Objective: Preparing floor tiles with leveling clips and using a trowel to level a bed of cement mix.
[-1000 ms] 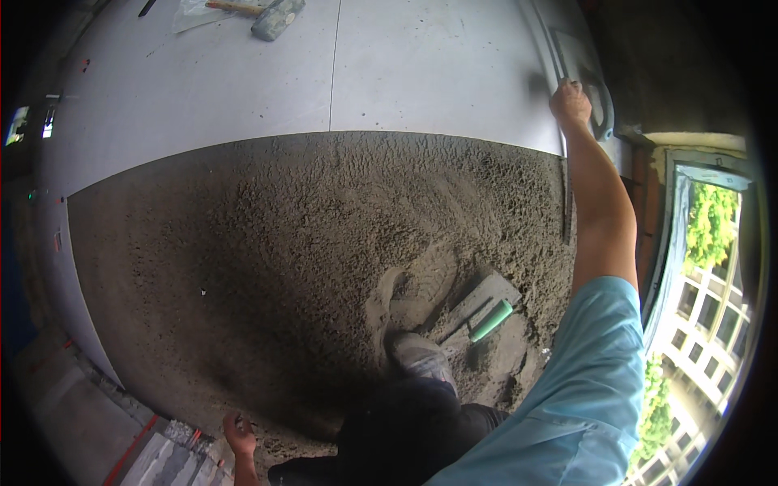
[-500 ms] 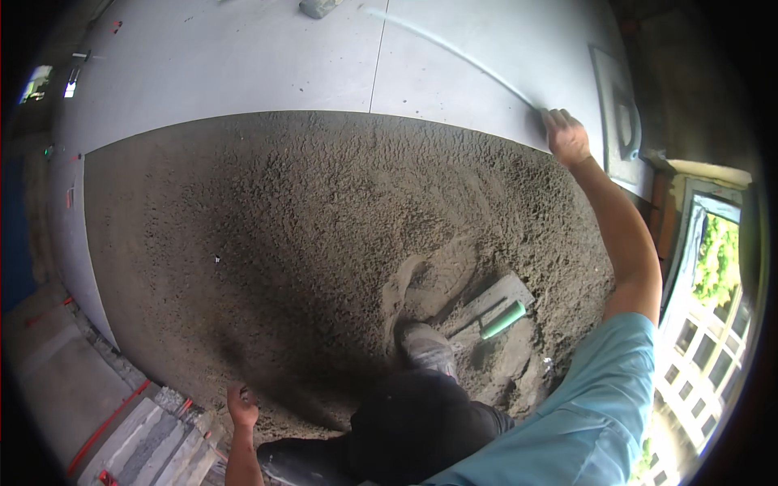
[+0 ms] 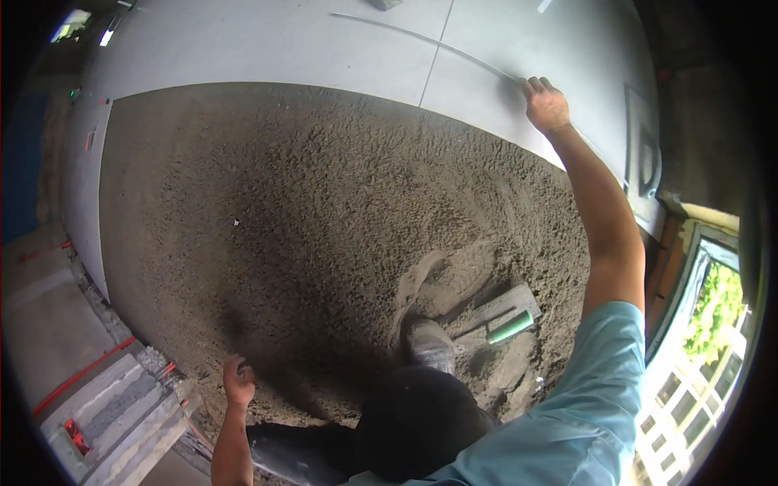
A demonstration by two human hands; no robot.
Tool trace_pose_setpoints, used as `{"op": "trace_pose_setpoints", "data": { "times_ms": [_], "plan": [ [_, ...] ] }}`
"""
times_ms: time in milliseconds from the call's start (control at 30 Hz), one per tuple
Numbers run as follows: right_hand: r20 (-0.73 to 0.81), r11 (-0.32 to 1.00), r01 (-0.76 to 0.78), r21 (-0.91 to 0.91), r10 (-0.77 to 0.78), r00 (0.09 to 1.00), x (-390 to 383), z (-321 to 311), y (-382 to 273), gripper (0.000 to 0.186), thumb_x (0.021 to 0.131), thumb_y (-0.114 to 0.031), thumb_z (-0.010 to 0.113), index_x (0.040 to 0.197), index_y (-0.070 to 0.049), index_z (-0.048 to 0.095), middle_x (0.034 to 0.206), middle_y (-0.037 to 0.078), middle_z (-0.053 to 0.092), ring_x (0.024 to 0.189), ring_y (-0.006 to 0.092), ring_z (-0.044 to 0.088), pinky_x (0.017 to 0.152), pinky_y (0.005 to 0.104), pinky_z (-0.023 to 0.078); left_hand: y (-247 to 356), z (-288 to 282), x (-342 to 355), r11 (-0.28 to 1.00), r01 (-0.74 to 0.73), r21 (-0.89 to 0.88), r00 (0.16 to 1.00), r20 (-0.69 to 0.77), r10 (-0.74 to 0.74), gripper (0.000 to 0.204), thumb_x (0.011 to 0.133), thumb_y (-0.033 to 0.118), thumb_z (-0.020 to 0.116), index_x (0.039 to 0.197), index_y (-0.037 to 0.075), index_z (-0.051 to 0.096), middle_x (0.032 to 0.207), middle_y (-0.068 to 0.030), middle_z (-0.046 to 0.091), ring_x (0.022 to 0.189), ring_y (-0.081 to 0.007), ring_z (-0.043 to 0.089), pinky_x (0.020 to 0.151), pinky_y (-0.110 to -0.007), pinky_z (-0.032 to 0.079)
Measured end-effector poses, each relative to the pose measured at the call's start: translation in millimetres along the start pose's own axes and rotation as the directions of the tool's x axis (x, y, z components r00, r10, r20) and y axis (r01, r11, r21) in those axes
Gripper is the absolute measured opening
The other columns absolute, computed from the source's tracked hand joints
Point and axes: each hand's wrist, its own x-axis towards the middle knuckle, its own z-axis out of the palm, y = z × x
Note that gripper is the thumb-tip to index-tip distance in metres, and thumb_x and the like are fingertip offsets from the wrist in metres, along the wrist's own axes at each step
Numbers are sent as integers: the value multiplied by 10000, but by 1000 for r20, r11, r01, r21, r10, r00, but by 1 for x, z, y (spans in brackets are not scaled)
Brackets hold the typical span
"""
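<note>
My right hand [image 3: 546, 104] is closed on the near end of a long, thin grey straight bar [image 3: 421, 37], which stretches away to the left over large light grey tiles [image 3: 267, 49]. My left hand [image 3: 238, 381] hangs low at the left over rough, damp-looking mortar [image 3: 324, 194]. Its fingers look loosely bent and a little apart, with nothing visible in them. In front of my right side, a notched-looking flat trowel [image 3: 509, 304] with a green handle [image 3: 510, 326] lies on the mortar, beside my boot [image 3: 429, 344].
A flat float-like tool [image 3: 640, 154] lies on the tiles at the far right. At the lower left are stacked grey slabs [image 3: 113, 413] and a red strip [image 3: 85, 377]. A bright window [image 3: 697, 348] stands at the right. Part of a grey object [image 3: 384, 3] shows at the top edge.
My right hand has shifted left and farther away, carrying the bar with it over the tiles. The left hand has risen slightly in the picture. The whole view has turned a little.
</note>
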Motion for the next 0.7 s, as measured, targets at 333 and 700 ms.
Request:
{"op": "trace_pose_setpoints", "data": {
  "times_ms": [333, 700],
  "plan": [
    [-241, 924, 312, 220, -258, 936, 9, -58, -182, 341, 743, 39, 620, 1069, -52, 667, 757, 82, 591, 641, 185, 568, 446, 258, 521, 53, 6, -22, 899, 186, -396, 971, -64, -229, 260, 838, 38, 635, 1093, -5, 608, 1179, -156, 614, 1004, -221, 627, 861, -323, 508],
    [116, 182, -72, 981, -246, 962, -120, -242, -278, 235, 861, -124, 689, 1030, 35, 648, 1025, 214, 690, 850, 322, 710, 716, 383, 615, 294, 23, 68, -249, 61, -967, 997, 68, -22, 308, 1055, 298, 384, 1109, 38, 541, 954, -181, 645, 895, -304, 646, 867, -493, 509]
  ]
}}
